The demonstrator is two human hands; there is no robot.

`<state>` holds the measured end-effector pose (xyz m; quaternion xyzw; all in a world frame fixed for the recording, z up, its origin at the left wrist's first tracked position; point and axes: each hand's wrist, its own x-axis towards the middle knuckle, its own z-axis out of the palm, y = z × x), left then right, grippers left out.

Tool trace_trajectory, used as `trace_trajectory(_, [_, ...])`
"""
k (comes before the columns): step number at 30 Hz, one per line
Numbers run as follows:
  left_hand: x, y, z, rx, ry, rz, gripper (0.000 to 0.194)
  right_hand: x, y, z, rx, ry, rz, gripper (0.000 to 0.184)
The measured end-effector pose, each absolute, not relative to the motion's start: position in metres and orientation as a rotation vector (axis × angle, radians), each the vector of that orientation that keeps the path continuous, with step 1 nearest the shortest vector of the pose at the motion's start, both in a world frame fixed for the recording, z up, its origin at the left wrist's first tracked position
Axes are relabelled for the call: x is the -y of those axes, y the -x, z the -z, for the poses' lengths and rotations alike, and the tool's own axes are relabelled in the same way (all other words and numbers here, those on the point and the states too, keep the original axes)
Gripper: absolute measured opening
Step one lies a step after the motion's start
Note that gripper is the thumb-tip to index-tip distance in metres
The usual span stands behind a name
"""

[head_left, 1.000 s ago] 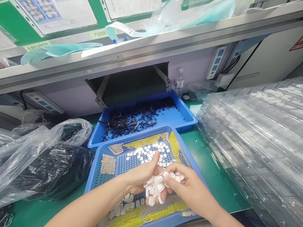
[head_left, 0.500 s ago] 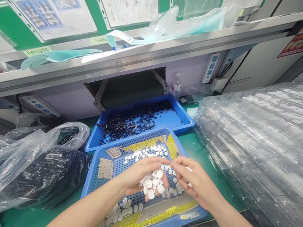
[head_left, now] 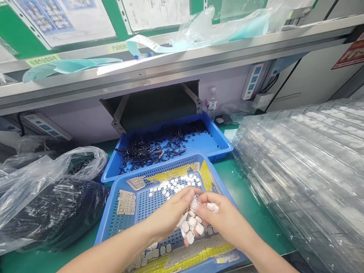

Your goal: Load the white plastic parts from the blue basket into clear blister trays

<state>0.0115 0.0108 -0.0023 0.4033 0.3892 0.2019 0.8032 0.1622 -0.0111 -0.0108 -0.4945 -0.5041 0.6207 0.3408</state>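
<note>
Above the blue perforated basket [head_left: 106, 223], my left hand [head_left: 176, 212] cups a heap of small white square plastic caps [head_left: 192, 223]. Against its fingertips, my right hand [head_left: 218, 212] pinches one cap between thumb and forefinger, and a few more caps [head_left: 212, 207] show in its curled fingers. Loose white caps [head_left: 173, 184] lie scattered on the basket floor, at the far side and under my hands. Grey and yellow tape patches [head_left: 126, 202] line the basket walls. My palms are partly hidden by the caps and fingers.
A blue tray [head_left: 199, 142] of black plastic scraps sits behind the basket, below a chute [head_left: 159, 104]. On the left is a clear bag [head_left: 54, 212] of black parts. Stacked clear blister trays [head_left: 301, 163] stand on the right. A water bottle [head_left: 212, 104] stands near the wall.
My right hand first worked in the heap, moved right and away with caps in it, then came back left to my left fingertips. The view shifted slightly.
</note>
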Motion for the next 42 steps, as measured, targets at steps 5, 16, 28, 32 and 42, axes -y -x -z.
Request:
trace_trajectory(5, [-0.016,-0.009,-0.005,-0.811,-0.783,-0.422,0.037,0.009,-0.171,0.018,0.517,0.881,-1.994,0.023])
trace_trajectory(16, [-0.017,-0.008,0.001,-0.765,-0.782,-0.436,0.013,0.015,-0.178,0.011,1.23,1.162,-1.713,0.024])
trace_trajectory(28, [-0.009,-0.015,-0.003,-0.823,-0.941,-0.48,0.025,0.021,-0.162,0.003,1.784,1.341,-1.231,0.016])
trace_trajectory(32, [-0.007,-0.016,-0.001,-0.855,-1.024,-0.468,0.03,0.021,-0.161,0.008,1.938,1.33,-1.052,0.02])
trace_trajectory(42, [-0.003,-0.019,0.003,-0.909,-1.054,-0.361,0.034,0.018,-0.164,0.007,2.054,1.35,-0.991,0.014])
